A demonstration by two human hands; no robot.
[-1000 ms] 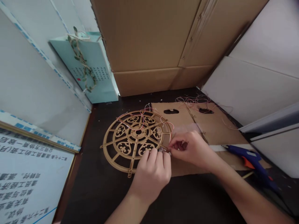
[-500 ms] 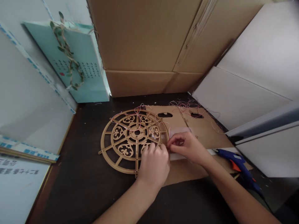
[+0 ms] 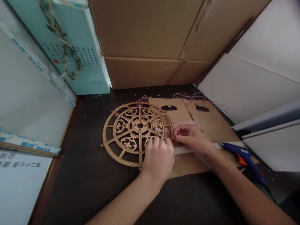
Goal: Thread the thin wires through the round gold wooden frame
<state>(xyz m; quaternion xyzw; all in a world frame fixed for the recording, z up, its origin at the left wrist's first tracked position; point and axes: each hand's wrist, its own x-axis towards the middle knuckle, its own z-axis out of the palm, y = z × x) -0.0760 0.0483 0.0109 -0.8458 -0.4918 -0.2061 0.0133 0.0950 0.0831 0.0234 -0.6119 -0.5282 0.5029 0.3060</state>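
Observation:
A round laser-cut wooden fretwork wheel lies flat on the dark tabletop, with a clear domed piece set in its right-hand openings. Thin red and white wires loop across its top and trail onto a cardboard sheet. My left hand rests on the wheel's lower right spokes, fingers curled onto the wood. My right hand pinches at the wheel's right rim, beside a pale translucent strip. Its fingers hide whatever lies between them.
A blue and orange hot glue gun lies to the right of the cardboard. Behind the table stands a cardboard box wall. A teal paper bag with a leafy vine leans back left. White boards line the right side.
The view has tilted, so the table sits higher in the frame. My right hand has shifted slightly along the rim, and my left hand has moved a little right over the spokes.

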